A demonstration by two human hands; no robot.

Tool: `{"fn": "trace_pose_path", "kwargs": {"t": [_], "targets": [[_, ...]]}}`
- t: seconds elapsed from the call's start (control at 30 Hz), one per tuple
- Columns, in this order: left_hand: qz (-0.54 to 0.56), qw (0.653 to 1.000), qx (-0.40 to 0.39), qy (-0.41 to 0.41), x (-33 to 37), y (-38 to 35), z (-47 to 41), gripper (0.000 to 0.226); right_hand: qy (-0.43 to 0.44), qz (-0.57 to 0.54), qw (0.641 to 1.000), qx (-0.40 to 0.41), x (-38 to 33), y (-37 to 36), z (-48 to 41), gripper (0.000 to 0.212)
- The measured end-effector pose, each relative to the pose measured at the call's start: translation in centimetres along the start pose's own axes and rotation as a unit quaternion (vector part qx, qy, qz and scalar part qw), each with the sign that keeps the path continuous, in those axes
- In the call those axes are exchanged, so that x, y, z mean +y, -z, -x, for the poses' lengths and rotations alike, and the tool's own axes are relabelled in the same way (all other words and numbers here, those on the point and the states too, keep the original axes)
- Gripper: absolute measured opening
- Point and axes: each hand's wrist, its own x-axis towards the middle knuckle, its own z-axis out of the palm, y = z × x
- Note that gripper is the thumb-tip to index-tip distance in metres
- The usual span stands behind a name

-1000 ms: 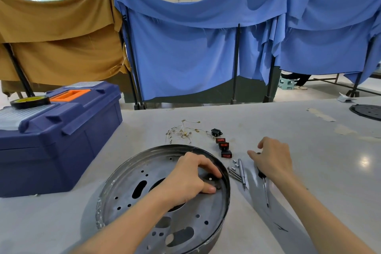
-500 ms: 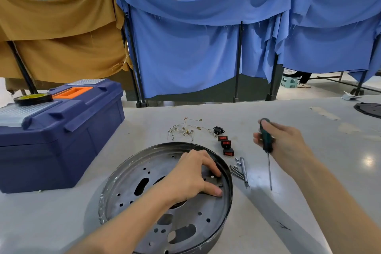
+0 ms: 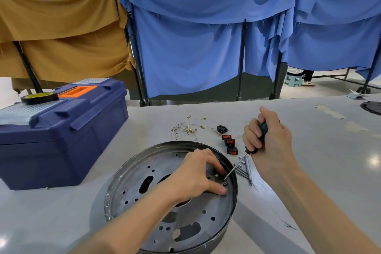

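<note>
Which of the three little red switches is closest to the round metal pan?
The switch at the near end of the row, just off the pan's rim beside the screwdriver; the other two lie farther back.

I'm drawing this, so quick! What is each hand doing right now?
Left hand: open, fingers pressing on the round grey metal pan.
Right hand: closed around the slim green-handled metal screwdriver.

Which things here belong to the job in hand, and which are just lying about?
In use: round metal pan; screwdriver, gripped by the right hand; small black screw near its tip; left hand pressing on the pan.
Lying about: blue toolbox; tape roll; red switches; wires; loose bolts.
</note>
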Motion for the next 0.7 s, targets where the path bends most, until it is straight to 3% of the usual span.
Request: {"fn": "trace_pose_path", "kwargs": {"t": [0.7], "targets": [[-0.013,1.000,0.002,-0.003,0.22,0.11,0.07,0.034,0.085,0.093,0.989,-0.078,0.40,-0.35,0.86,0.041]]}}
